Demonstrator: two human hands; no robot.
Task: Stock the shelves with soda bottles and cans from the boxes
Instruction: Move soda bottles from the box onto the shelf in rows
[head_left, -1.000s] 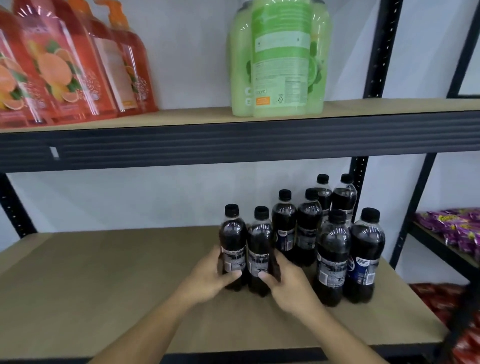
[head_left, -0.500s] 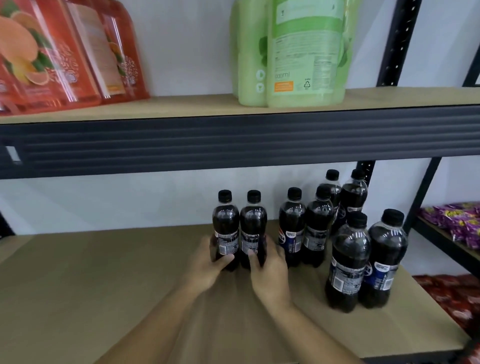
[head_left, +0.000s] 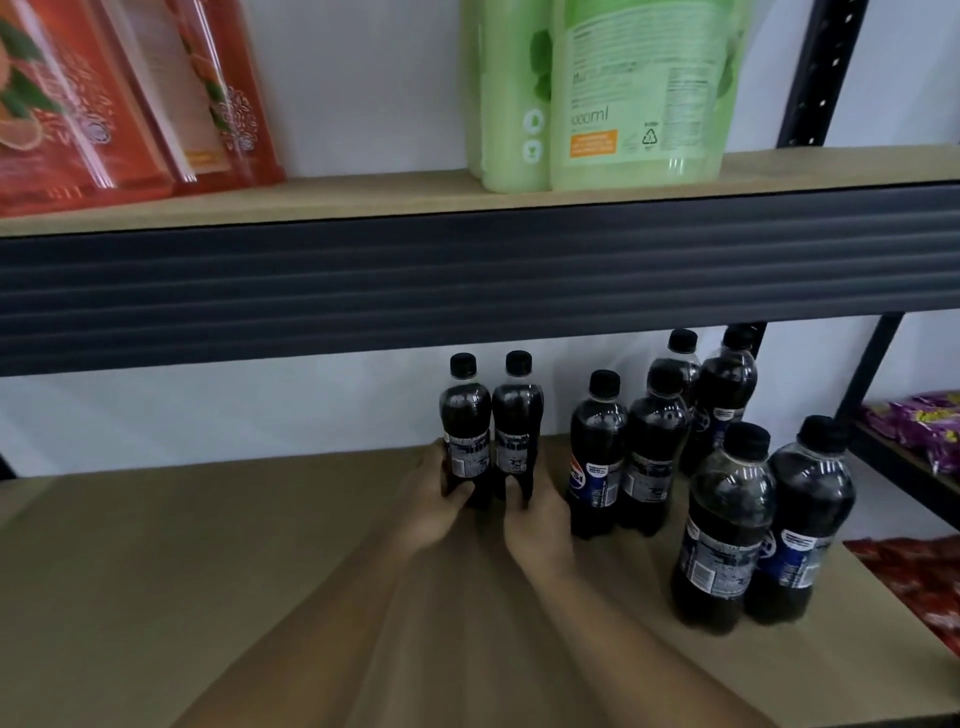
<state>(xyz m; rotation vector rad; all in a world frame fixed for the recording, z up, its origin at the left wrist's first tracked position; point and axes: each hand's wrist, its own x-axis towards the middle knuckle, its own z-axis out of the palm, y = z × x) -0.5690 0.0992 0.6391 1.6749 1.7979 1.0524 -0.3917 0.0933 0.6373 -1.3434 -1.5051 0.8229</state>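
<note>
Head view: we are stretching both forearms across the lower shelf (head_left: 208, 571). Nearest, on the right, a front pair of cola bottles (head_left: 727, 530) is standing upright, the two touching. Further in, our left hand (head_left: 436, 512) is wrapping the base of the left soda bottle (head_left: 465, 431), and our right hand (head_left: 537, 525) the base of the right soda bottle (head_left: 517, 426). Each grip is closing round its own bottle, a thumb showing in front. The two bottles are standing upright, side by side and touching, near the back wall. To their right, a little apart, a middle pair (head_left: 597, 452) is standing, with a back pair (head_left: 727, 384) behind it by the dark post. Overhead, green jugs (head_left: 639, 93) and orange bottles (head_left: 130, 104) are sitting on the upper shelf (head_left: 363, 197).

We are judging this the placing step: two bottles are being seated beside the stock. The next move is likely calling for both grips to loosen without tipping them, then a trip to the boxes, which are out of sight.
</note>
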